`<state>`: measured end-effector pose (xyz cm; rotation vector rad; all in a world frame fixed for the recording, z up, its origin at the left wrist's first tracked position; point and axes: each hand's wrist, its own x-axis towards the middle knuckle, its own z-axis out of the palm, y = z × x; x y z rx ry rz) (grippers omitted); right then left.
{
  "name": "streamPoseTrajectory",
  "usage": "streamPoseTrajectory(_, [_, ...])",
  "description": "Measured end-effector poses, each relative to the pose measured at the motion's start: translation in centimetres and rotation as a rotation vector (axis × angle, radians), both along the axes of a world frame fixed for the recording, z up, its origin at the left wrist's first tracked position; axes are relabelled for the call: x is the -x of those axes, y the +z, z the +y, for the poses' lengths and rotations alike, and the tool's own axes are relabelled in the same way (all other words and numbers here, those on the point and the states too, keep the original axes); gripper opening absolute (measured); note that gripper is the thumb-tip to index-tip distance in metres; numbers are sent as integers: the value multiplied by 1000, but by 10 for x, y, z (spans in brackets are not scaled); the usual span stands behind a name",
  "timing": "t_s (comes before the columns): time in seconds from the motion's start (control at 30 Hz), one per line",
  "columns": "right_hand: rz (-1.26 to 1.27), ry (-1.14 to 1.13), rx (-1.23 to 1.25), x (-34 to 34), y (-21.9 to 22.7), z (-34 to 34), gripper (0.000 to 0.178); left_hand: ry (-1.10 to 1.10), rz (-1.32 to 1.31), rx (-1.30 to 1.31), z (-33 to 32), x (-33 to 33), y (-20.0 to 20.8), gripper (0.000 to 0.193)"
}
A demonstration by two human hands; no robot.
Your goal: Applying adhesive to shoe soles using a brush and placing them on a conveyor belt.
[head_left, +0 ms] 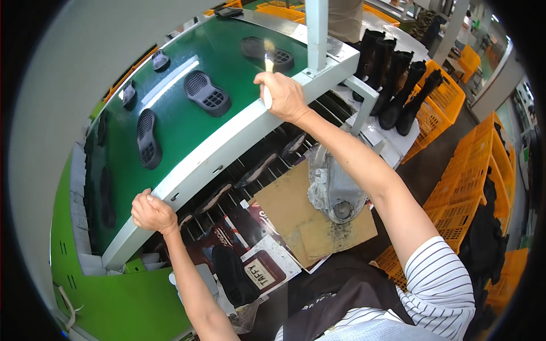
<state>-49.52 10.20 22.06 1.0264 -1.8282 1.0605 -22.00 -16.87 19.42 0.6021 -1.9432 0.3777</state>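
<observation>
My right hand [281,95] is closed around the handle of a brush [269,59], its pale bristles pointing up. It is above the near white rail [227,139] of a green conveyor belt [176,119]. One dark shoe sole [250,50] lies just behind the brush, partly covered by it. My left hand [153,211] rests on the same rail farther left, fingers curled over its edge. Between the hands, a grey sole [207,94] and a narrower sole [149,139] lie on the belt. Several smaller-looking soles lie along the belt's far side and left end.
Below the rail is a rack [250,176] with more shoe parts. A cardboard sheet [301,210] carries a plastic-wrapped container [338,193]; a black sole [232,275] lies nearby. Black boots [392,94] stand at right, beside orange crates [466,187]. A white post [316,37] rises by my right hand.
</observation>
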Motion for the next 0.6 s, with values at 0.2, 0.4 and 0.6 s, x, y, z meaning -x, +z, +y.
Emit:
streamPoseTrajectory(0.2, [-18, 11, 67, 3, -6, -1, 13, -9, -50, 44, -15, -3, -11, 35])
streamPoseTrajectory(0.4, [-39, -28, 17, 1, -2, 7, 13, 19, -40, 32, -9, 0, -6, 41])
streamPoseTrajectory(0.6, [-36, -22, 36, 4, -4, 5, 13, 58, -67, 44, -9, 0, -2, 39])
